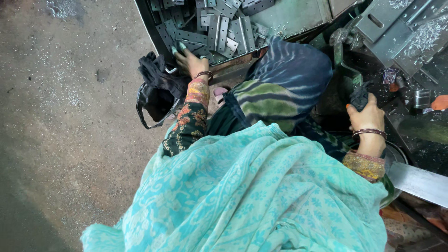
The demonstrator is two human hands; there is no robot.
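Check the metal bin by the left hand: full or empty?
Well filled: the bin holds a heap of grey metal plates; the left hand rests on them.

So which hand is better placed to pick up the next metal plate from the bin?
Probably the left hand: its fingertips already rest on the metal plates in the bin. The right hand is occupied, gripping a dark handle.

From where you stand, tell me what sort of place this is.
Probably a small metalworking shop: the left hand reaches into a bin of flat grey metal hinge plates, the right hand grips a machine lever, and metal shavings lie about.
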